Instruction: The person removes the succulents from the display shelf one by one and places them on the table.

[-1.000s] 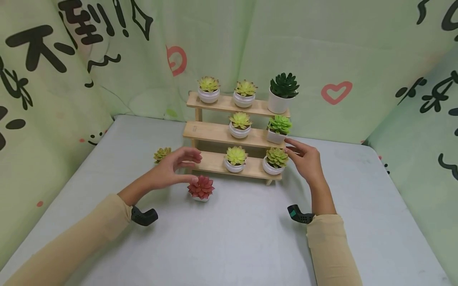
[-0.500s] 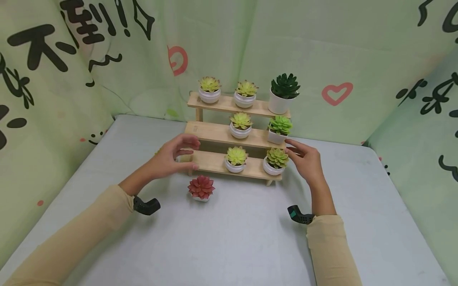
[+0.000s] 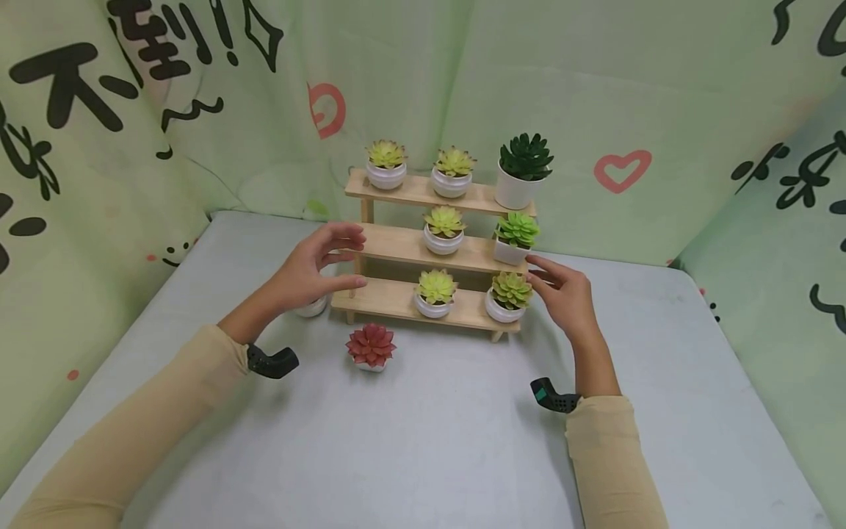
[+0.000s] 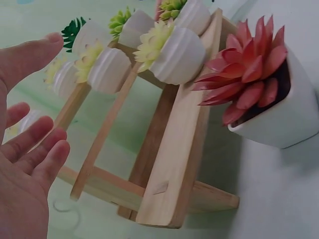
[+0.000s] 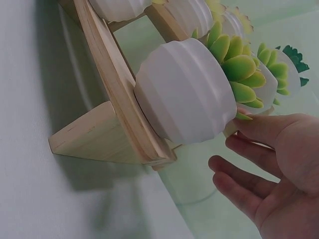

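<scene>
A three-tier wooden plant stand (image 3: 390,247) holds several small potted succulents. My left hand (image 3: 305,268) hovers at the stand's left end with fingers spread and nothing in them; it overlaps the middle shelf in the head view. At the right end, my right hand (image 3: 565,294) has its relaxed fingertips beside the bottom-shelf succulent (image 3: 507,301), right at the end of the middle shelf, under the light green succulent in a square pot (image 3: 513,239). A red succulent (image 3: 371,347) in a white square pot stands on the table before the stand.
A white pot (image 3: 312,307) stands on the table behind my left wrist, its plant hidden by the hand. A dark green succulent (image 3: 525,173) is at the right of the top shelf. A printed green curtain (image 3: 562,73) closes off the back.
My left hand has moved up and back, away from the red succulent, to the height of the middle shelf. The pot behind it has come partly into view. My right hand stays put.
</scene>
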The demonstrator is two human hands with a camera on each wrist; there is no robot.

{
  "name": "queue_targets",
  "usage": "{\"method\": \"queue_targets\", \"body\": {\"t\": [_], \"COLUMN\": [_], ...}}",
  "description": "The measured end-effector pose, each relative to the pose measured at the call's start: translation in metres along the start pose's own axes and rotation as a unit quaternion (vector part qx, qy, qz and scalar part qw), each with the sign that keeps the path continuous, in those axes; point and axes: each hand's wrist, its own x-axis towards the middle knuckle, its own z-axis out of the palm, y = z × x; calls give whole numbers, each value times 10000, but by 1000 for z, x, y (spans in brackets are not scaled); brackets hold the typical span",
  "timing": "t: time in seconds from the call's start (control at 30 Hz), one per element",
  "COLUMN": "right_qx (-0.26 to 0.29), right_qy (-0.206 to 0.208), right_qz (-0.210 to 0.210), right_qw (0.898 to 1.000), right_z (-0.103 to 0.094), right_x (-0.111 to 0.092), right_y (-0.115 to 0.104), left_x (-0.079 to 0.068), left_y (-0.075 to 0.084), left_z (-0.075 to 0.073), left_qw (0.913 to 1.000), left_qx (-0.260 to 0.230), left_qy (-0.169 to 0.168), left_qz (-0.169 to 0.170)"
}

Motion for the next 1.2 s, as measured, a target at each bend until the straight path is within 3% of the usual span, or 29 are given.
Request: {"method": "queue_targets", "body": {"t": [0.57, 1.2], "right_qx": [-13, 56], "right_qy": [12, 19], "right_qz": [24, 34], "right_qw": [10000, 10000], "right_z": [-1, 1], "right_x": [1, 0], "right_y": [0, -1], "left_x": [20, 31], "left_y": [6, 6], "left_z": [-10, -22], "left_qw": [9994, 9986], "left_qx": [251, 212], "left_qy": [255, 482], "left_qz": [-37, 27]}}
